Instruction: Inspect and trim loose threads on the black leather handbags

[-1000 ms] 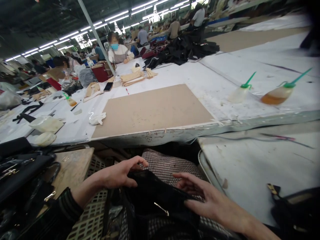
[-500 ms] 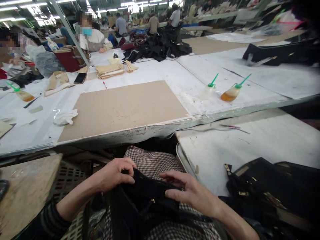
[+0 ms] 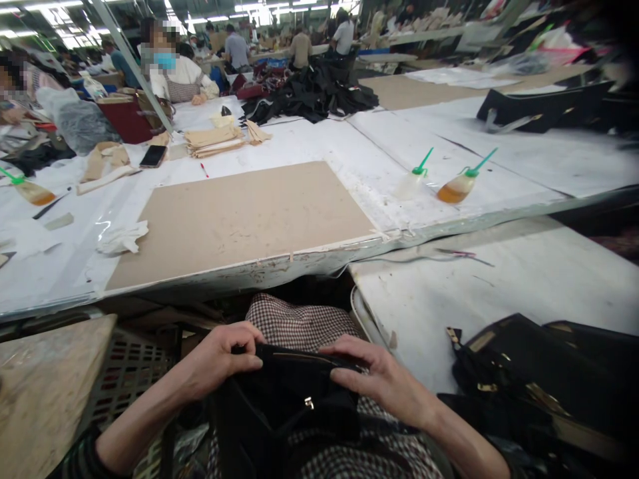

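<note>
Finding a black bag [image 3: 319, 386] low in front of the person, over brown-and-white checked cloth [image 3: 299, 322]. Noting a small gold-coloured fitting [image 3: 308, 403] on its near face and a thin line of trim along its upper edge. Observing the left hand [image 3: 227, 356] gripping the left end of that edge, thumb against the curled fingers. Observing the right hand [image 3: 379, 372] holding the right end, thumb on the near side, fingers over the far side; being unable to tell how firmly.

Recording more black bags [image 3: 539, 372] to the right on a pale side table [image 3: 424, 299], near a slim tool with reddish handles [image 3: 459, 253]. Listing at left a perforated basket [image 3: 134, 362] just beside a worn board [image 3: 50, 372].

Seeing, ahead, a white-covered worktable [image 3: 364, 146] bearing a brown sheet [image 3: 249, 213], a crumpled white item [image 3: 124, 237] at its left edge. Counting two green-nozzled bottles [image 3: 456, 189] right of the sheet, the right-hand one containing amber liquid. Noting beyond these a phone [image 3: 152, 156], stacked beige pieces [image 3: 214, 140], a black heap [image 3: 314, 90] and a masked co-worker [image 3: 180, 83].
</note>
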Demonstrator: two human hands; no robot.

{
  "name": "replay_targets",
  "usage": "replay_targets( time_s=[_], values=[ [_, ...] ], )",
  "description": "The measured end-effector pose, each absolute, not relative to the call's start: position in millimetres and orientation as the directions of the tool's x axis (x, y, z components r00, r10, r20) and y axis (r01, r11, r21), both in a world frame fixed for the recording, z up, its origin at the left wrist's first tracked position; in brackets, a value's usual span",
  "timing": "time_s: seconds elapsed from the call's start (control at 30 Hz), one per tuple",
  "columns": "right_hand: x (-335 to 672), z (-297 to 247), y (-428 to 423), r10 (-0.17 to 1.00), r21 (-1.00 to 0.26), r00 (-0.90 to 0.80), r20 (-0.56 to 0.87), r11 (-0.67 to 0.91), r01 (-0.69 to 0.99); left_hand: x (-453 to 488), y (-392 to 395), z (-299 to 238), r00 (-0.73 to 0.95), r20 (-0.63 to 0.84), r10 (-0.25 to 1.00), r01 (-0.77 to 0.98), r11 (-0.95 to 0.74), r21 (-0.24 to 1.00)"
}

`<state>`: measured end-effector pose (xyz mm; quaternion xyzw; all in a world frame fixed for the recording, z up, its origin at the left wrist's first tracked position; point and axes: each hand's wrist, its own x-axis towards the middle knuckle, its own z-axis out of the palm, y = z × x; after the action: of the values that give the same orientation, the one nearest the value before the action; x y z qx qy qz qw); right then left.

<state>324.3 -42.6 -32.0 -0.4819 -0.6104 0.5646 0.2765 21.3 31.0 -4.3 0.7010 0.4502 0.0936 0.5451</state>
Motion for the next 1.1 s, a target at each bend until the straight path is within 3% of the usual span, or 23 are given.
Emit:
replay_targets(
  time_s=[0.13, 0.3, 0.5, 0.73, 1.1],
  values=[
    [322, -39, -45, 0.922, -0.959, -0.310, -0.232, -0.163, 0.232, 14, 34, 7, 0.685, -0.391, 0.615, 0.493, 0.005, 0.870],
    [321, -35, -40, 0.928, -0.954, -0.360, -0.097, 0.016, 0.299, 15, 42, 16, 0.735, -0.450, 0.507, 0.525, -0.007, 0.851],
    [321, -28, -36, 0.860, -0.880, -0.511, -0.009, 0.236, 0.412, 20, 43, 18, 0.750, -0.435, 0.499, 0.503, -0.003, 0.865],
    [319, -25, -38, 0.854, -0.804, -0.520, -0.024, 0.293, 0.518, 18, 42, 17, 0.745, -0.431, 0.509, 0.490, 0.021, 0.872],
    [317, -22, -37, 0.837, -0.823, -0.548, 0.004, 0.314, 0.474, 15, 38, 18, 0.743, -0.421, 0.521, 0.477, 0.029, 0.878]
  ],
)
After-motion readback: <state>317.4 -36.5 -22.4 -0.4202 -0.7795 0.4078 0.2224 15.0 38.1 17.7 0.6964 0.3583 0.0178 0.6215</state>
